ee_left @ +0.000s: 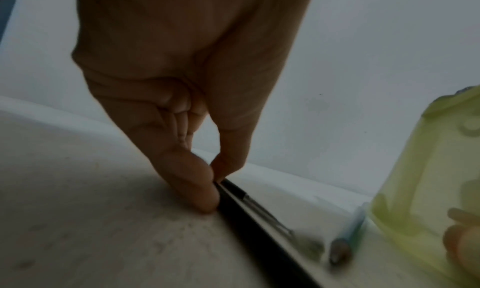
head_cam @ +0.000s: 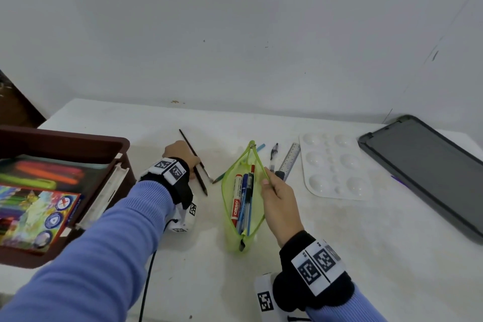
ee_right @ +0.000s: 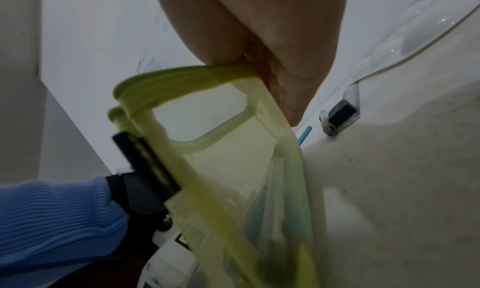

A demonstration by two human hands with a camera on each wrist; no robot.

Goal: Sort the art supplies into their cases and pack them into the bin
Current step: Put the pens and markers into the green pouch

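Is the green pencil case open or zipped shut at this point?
Open. The right hand pinches one edge of the pencil case, spreading its mouth so the pens inside show.

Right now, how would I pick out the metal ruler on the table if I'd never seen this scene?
Start at the white paint palette right of centre on the table. Along its left edge, between it and the open green mesh pouch, lies the ruler, slanting away. Unlike the round pens beside it, it is a flat silver strip with tick marks.

Lime-green pouch (head_cam: 243,217), brown bin (head_cam: 78,144)
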